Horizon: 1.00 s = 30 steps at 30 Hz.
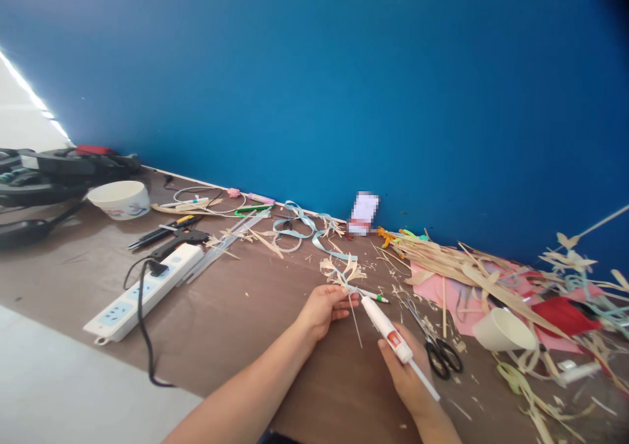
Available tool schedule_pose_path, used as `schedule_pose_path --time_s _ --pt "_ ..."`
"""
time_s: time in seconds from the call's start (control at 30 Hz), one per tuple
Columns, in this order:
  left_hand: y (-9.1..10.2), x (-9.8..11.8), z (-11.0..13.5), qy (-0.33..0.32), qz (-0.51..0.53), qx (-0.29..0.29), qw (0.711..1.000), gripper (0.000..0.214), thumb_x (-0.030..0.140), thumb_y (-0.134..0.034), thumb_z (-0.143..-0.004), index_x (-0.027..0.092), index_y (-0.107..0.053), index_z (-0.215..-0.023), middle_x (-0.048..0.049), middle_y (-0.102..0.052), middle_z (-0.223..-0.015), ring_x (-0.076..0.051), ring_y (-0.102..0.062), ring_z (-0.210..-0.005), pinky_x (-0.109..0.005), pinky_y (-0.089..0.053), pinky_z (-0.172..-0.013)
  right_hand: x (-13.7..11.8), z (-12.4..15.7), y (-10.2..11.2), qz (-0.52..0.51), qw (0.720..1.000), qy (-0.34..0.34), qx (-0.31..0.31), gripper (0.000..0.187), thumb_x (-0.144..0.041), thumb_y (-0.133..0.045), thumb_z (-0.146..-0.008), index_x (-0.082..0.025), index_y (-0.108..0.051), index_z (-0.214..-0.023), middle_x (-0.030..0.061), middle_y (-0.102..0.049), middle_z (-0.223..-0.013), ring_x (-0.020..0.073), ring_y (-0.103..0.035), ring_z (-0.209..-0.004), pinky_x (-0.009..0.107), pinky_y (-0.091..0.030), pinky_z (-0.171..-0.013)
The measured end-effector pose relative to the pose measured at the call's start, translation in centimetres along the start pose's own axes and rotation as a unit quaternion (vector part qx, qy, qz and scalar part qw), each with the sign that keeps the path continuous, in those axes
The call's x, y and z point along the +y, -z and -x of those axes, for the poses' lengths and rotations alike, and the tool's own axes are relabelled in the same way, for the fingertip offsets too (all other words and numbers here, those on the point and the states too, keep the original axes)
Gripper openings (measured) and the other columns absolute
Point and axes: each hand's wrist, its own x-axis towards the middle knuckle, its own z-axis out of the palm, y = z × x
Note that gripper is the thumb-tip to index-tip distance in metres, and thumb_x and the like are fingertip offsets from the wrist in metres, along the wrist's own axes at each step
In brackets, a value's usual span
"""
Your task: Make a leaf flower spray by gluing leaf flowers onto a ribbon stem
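My left hand [324, 308] pinches a small woven straw piece [343, 272] with pale blue ribbon, holding it just above the brown table [236, 313]. My right hand [405, 372] grips a white glue tube [388, 333] with a red label, its nozzle pointing up-left at the base of the straw piece. A thin straw stem hangs down from the piece between both hands. A green-tipped pen [374, 295] lies just behind the tube's tip.
Black-handled scissors [437, 346] lie right of my right hand, a white paper cup [501, 329] on its side beyond. Straw strips [457, 264] cover pink paper at right. A power strip [142, 291], glue gun [179, 238], bowl [120, 198] and ribbon loops [297, 228] sit left, against a blue wall.
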Motion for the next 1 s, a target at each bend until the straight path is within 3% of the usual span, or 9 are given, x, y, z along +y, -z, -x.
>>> schedule_pose_path --time_s 0.17,0.33,0.57,0.77,1.0 --pt "0.00 -0.10 -0.03 -0.006 -0.002 -0.022 1.000 0.015 0.024 -0.066 -0.067 0.010 -0.065 -0.071 -0.0118 -0.070 -0.081 -0.013 -0.064 -0.063 -0.017 -0.043 -0.049 -0.22 0.11 -0.23 -0.010 1.000 -0.003 -0.010 0.019 -0.038 -0.048 -0.079 -0.019 -0.052 -0.081 -0.0005 -0.052 -0.061 0.0151 -0.051 -0.053 0.024 -0.041 -0.050" --pt "-0.11 0.10 0.12 0.000 -0.004 -0.011 1.000 0.017 0.026 -0.067 -0.067 0.010 -0.065 -0.071 -0.0123 -0.069 -0.080 -0.015 -0.065 -0.067 -0.016 -0.043 -0.048 -0.47 0.06 -0.28 -0.003 1.000 -0.010 0.023 0.020 -0.039 -0.048 -0.080 -0.020 -0.053 -0.081 -0.0001 -0.053 -0.060 0.0155 -0.052 -0.053 0.025 -0.042 -0.051" --pt "0.02 -0.05 0.00 -0.005 0.005 -0.026 1.000 0.016 0.025 -0.067 -0.066 0.010 -0.065 -0.070 -0.0119 -0.070 -0.081 -0.013 -0.064 -0.064 -0.017 -0.044 -0.048 -0.24 0.19 -0.32 -0.008 1.000 0.010 0.009 0.019 -0.038 -0.049 -0.079 -0.020 -0.053 -0.083 0.0011 -0.054 -0.064 0.0160 -0.053 -0.057 0.025 -0.042 -0.053" --pt "0.07 0.01 -0.03 0.003 0.011 -0.015 1.000 0.014 0.024 -0.067 -0.066 0.011 -0.064 -0.070 -0.0115 -0.070 -0.080 -0.016 -0.065 -0.070 -0.017 -0.043 -0.049 0.11 0.18 -0.25 0.017 1.000 -0.013 0.016 0.018 -0.036 -0.049 -0.079 -0.019 -0.052 -0.084 0.0021 -0.056 -0.068 0.0168 -0.054 -0.059 0.026 -0.043 -0.055" --pt "-0.04 0.08 0.14 0.001 0.003 -0.031 1.000 0.016 0.025 -0.066 -0.066 0.009 -0.065 -0.070 -0.0118 -0.070 -0.080 -0.014 -0.064 -0.065 -0.017 -0.043 -0.049 -0.07 0.28 -0.03 0.019 0.999 0.034 -0.021 0.015 -0.032 -0.050 -0.080 -0.019 -0.049 -0.087 0.0021 -0.053 -0.069 0.0163 -0.053 -0.061 0.025 -0.044 -0.057"
